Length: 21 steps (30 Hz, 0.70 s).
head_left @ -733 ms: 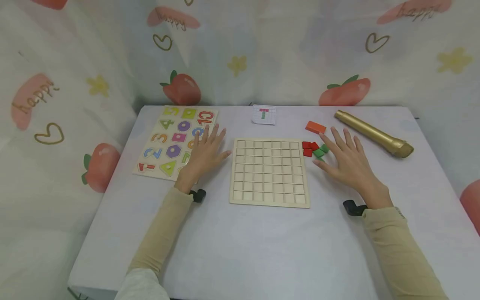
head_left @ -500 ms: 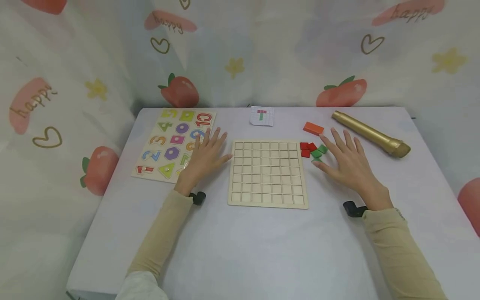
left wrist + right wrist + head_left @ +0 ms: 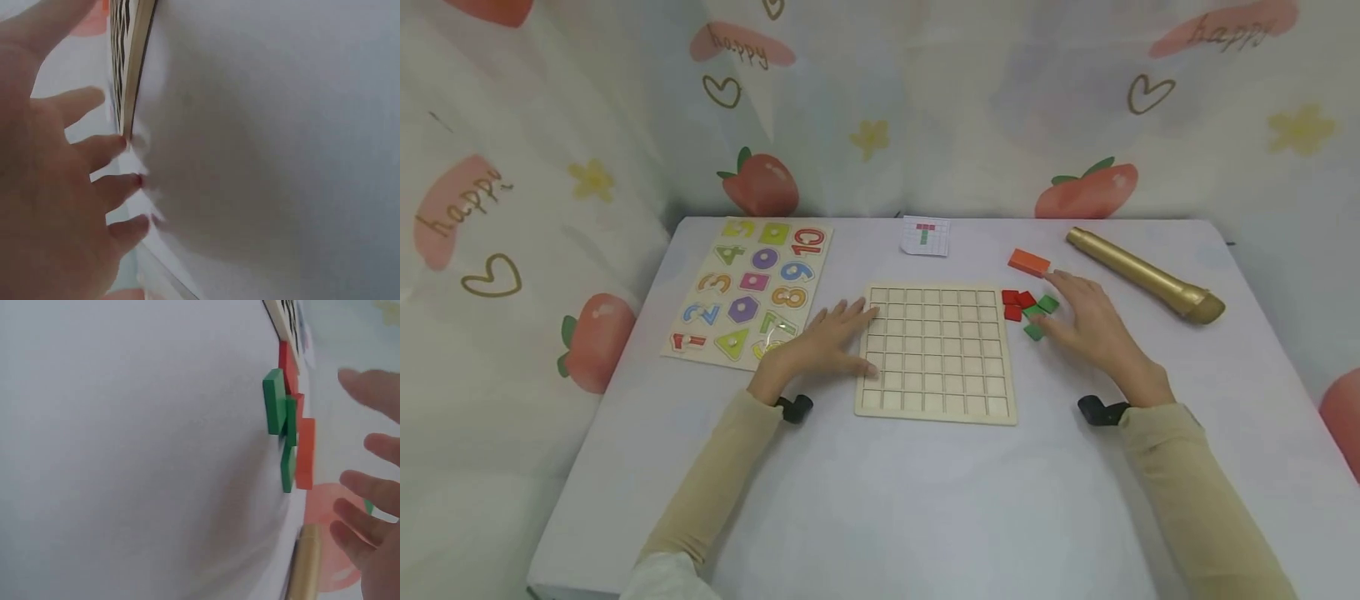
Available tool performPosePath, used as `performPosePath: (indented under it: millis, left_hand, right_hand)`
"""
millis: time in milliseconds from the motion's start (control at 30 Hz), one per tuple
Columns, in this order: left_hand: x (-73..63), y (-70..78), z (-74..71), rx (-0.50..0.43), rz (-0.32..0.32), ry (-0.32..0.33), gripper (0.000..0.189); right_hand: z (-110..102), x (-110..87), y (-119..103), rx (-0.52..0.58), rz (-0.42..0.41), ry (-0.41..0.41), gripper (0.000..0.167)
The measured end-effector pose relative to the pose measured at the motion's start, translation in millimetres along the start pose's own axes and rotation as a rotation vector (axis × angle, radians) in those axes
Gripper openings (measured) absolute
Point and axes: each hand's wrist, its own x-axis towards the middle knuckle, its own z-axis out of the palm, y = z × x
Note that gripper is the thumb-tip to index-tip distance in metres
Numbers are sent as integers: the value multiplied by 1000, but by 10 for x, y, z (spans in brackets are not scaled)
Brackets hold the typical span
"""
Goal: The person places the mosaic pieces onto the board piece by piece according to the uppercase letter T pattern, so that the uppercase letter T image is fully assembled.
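A wooden grid board [image 3: 936,354] lies in the middle of the table. My left hand [image 3: 823,343] is at its left edge, fingers spread, thumb and fingertips overlapping the rim in the head view. In the left wrist view the fingers [image 3: 103,153] reach toward the board's edge [image 3: 134,69]. My right hand [image 3: 1097,329] hovers over the small square tiles, fingers loosely bent and holding nothing. Red tiles [image 3: 1012,313] and green tiles [image 3: 1049,303] lie against the board's right side. The right wrist view shows a green tile [image 3: 274,402] apart from the fingers [image 3: 369,484].
An orange block [image 3: 1028,262] lies behind the tiles. A gold tube-like object [image 3: 1142,273] slants at the back right. A number puzzle board [image 3: 722,300] lies on the left. At the table's back is a card [image 3: 925,237] with a red and green T pattern.
My left hand has moved right and toward me, from over the number puzzle to the grid board's left edge. My right hand's fingers have drawn together and bent above the tiles.
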Motion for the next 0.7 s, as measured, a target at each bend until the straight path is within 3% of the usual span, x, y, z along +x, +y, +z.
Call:
performPosePath:
  millis: [167, 400, 700]
  left_hand:
    - [-14, 66, -18, -12, -9, -45, 112]
    - [-37, 20, -13, 8, -27, -43, 119]
    - [-26, -7, -25, -27, 12, -41, 122]
  right_hand:
    - [45, 124, 47, 43, 56, -42, 62]
    - [114, 274, 77, 64, 124, -118, 53]
    - [123, 357, 117, 41, 78, -131, 42]
